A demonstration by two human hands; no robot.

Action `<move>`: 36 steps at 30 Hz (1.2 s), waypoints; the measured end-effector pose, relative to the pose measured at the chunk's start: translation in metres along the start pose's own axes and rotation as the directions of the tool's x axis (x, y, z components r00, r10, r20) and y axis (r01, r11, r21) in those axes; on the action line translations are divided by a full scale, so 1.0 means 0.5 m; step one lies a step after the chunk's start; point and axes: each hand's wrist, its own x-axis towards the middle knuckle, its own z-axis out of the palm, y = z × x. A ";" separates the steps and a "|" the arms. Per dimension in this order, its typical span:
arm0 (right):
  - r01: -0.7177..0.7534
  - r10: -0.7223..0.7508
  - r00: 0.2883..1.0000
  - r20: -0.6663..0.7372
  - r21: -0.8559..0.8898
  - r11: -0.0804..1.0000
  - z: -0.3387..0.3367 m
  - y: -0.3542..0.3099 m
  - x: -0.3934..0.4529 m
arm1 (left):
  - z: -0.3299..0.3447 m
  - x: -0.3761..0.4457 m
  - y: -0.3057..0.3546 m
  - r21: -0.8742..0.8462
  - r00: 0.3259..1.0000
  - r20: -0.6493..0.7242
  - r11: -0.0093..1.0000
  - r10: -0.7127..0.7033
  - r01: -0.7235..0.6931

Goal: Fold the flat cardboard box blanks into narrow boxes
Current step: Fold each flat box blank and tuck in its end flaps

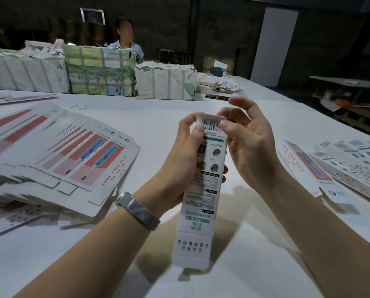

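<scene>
Above the white worktop (201,104), the left hand (179,160) is gripping a narrow box (203,186) around its middle, thumb near the barcode flap. The right hand (244,143) is pinching that top flap with thumb and fingertip. Flat blanks (57,155) are lying fanned at left, finished boxes (352,162) at right.
</scene>
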 end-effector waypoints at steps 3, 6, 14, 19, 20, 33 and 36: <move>-0.005 0.005 0.999 -0.047 -0.007 1.000 -0.001 0.000 0.003 | 0.006 0.000 -0.001 0.028 1.000 0.002 1.000 -0.008 0.008; 0.004 -0.005 0.998 -0.067 -0.026 1.000 -0.005 -0.002 0.006 | 0.013 0.000 0.001 0.017 0.999 0.033 1.000 -0.023 0.022; -0.043 0.039 0.999 -0.027 -0.138 0.989 0.000 -0.002 0.001 | 0.015 -0.002 0.005 0.023 0.998 0.070 1.000 0.012 -0.013; 0.012 -0.019 0.999 -0.043 -0.158 0.987 -0.004 -0.003 0.003 | 0.015 -0.004 0.002 0.026 0.996 0.077 0.999 0.044 -0.046; 0.018 -0.026 0.999 -0.046 -0.162 0.987 -0.006 -0.003 0.003 | 0.016 -0.005 0.002 0.028 0.995 0.079 0.998 0.053 -0.056; -0.034 0.030 0.999 -0.036 -0.103 0.994 -0.005 -0.015 -0.001 | 0.010 -0.010 0.008 0.025 0.990 0.117 0.996 0.077 -0.080; -0.027 0.023 0.999 -0.036 -0.116 0.993 -0.006 -0.015 -0.001 | 0.010 -0.009 0.006 0.013 0.991 0.110 0.997 0.073 -0.075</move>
